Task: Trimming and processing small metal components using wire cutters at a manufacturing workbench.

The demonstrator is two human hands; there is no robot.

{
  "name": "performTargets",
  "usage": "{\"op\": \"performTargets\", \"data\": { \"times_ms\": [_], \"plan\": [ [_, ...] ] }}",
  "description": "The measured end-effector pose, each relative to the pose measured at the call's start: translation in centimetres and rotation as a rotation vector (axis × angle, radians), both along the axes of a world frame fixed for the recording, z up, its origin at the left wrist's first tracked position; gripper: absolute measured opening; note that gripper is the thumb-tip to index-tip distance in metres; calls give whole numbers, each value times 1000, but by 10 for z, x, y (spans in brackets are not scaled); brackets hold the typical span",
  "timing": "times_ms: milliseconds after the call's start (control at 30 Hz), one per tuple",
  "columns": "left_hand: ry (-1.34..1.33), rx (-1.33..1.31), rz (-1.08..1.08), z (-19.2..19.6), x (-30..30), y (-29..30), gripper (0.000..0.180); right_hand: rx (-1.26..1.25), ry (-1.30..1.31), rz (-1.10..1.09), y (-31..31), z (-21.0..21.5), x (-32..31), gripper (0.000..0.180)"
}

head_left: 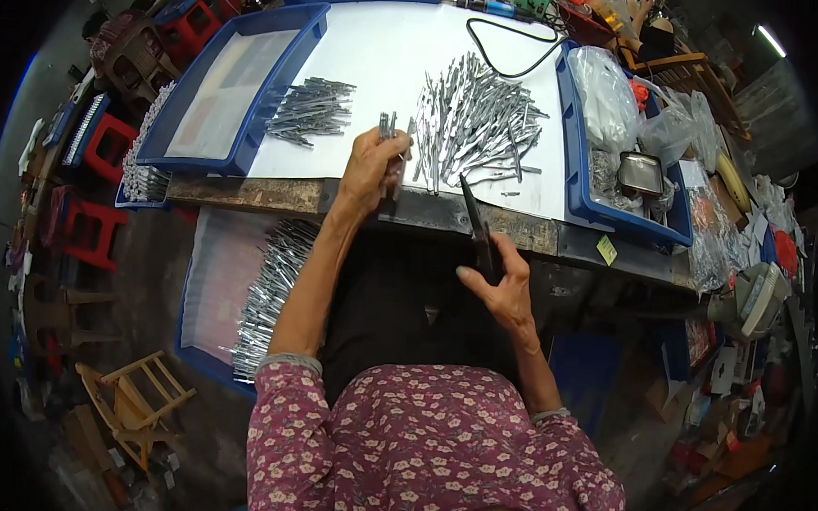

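Held bunch of slim grey metal pieces [386,125], between two loose heaps [312,111], black pointed tool [478,225], slanting, tip toward larger heap [486,114]

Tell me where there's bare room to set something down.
Widest: the white sheet between the small pile of metal pieces and the large pile, beyond the left hand. A narrower strip lies between the large pile and the blue bin at right. Crowded: that bin, heaped with plastic bags, and the sheet's far right, where a black cable loops.

Left forearm [311,279] bare, slanting forward and inward; left hand [369,168] closed in a grip, thumb toward the right; right forearm [536,377] bent inward; right hand [505,284] nearer the torso, fingers curled, thumb pointing left.
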State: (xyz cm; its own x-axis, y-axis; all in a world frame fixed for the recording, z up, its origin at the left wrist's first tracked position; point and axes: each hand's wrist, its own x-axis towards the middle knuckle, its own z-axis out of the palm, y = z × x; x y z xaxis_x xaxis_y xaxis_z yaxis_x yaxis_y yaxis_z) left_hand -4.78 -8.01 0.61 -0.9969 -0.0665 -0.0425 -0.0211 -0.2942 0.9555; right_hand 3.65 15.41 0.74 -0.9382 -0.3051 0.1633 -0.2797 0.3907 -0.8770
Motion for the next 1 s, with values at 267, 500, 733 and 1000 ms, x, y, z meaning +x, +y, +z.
{"op": "performTargets", "data": {
  "times_ms": [267,500,733,1000],
  "plan": [
    [-28,419,-68,14,52,32,20,184,494,-101,-15,-10,-9,45],
    [-66,454,-64,12,60,40,14,262,584,-123,-11,-14,-7,46],
    [-65,472,-59,7,64,44,13,258,621,-124,-8,-22,-6,46],
    [120,287,76,6,73,64,9,-36,174,8,-6,-21,7,36]
  ]
}}
